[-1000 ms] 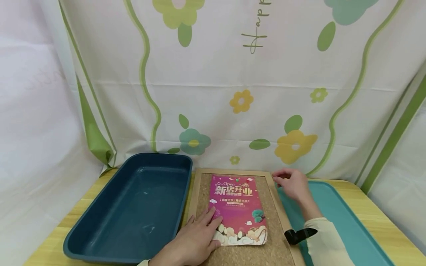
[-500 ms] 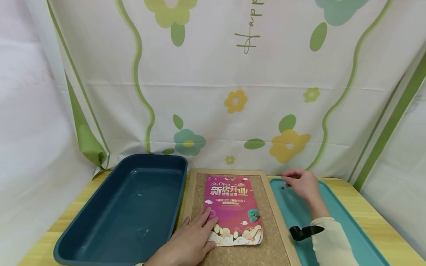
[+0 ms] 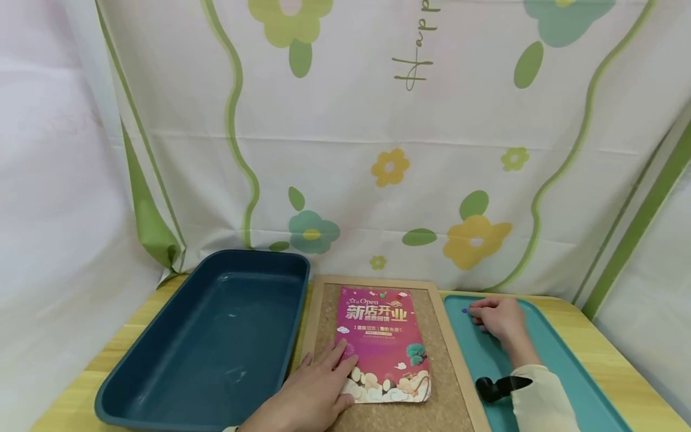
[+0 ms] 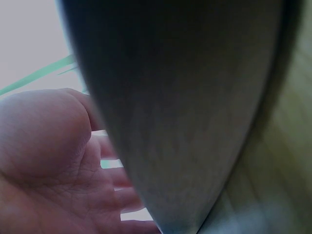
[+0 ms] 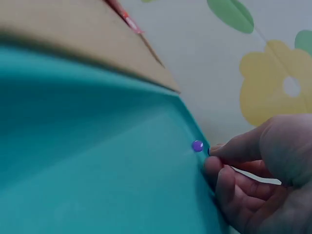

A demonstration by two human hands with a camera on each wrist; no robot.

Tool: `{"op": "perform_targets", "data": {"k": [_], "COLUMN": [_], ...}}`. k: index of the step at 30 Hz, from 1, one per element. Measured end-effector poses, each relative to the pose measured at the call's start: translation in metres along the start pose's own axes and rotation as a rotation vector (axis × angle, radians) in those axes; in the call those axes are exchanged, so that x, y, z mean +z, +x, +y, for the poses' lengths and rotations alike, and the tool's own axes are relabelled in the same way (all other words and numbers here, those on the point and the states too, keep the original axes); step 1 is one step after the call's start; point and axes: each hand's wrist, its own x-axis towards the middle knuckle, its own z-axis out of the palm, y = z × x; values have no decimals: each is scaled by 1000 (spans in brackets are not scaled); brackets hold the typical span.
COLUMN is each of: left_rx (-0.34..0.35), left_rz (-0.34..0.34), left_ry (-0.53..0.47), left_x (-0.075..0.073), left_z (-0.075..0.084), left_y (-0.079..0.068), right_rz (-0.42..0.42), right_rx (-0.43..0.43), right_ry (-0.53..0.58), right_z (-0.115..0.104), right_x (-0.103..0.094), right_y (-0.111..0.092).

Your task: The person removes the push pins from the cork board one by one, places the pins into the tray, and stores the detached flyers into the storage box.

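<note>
My left hand (image 3: 318,384) lies flat with spread fingers over the lower left of a pink-and-purple poster (image 3: 378,354), which rests on a wood-framed cork board (image 3: 450,390). In the left wrist view, the palm (image 4: 44,141) shows beside a large dark surface that hides part of the fingers. My right hand (image 3: 502,321) is low at the far end of the teal tray (image 3: 561,372). Its thumb and finger pinch a small dark pushpin (image 5: 209,151), mostly hidden by the fingertips. A round-headed purple pushpin (image 5: 197,146) lies in the tray close beside those fingertips.
A deep navy bin (image 3: 216,348) stands left of the board on the wooden table (image 3: 572,309). Behind everything hangs a white flowered curtain (image 3: 345,156). A black device (image 3: 499,389) sits on the right wrist, above the tray.
My right hand has moved from the board's top right corner over to the tray and down to the purple pushpin. The left hand stays on the poster.
</note>
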Motion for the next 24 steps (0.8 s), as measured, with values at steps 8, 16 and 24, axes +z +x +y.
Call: {"op": "perform_targets", "data": {"k": [8,16,24], "left_rx": [-7,-3,1], "left_rz": [-6,11,10], "left_ry": [0,6,4], "left_x": [-1,-1,-1], "left_z": [1,3,3], "left_y": [-1,-1,-3], "right_rz": [3,-5,-7], "right_rx": [19,33,35], "right_ry": [62,97,84], "right_z": [6,7,8], "right_x": [0,-3,-2], "right_y": [1,0,1]}}
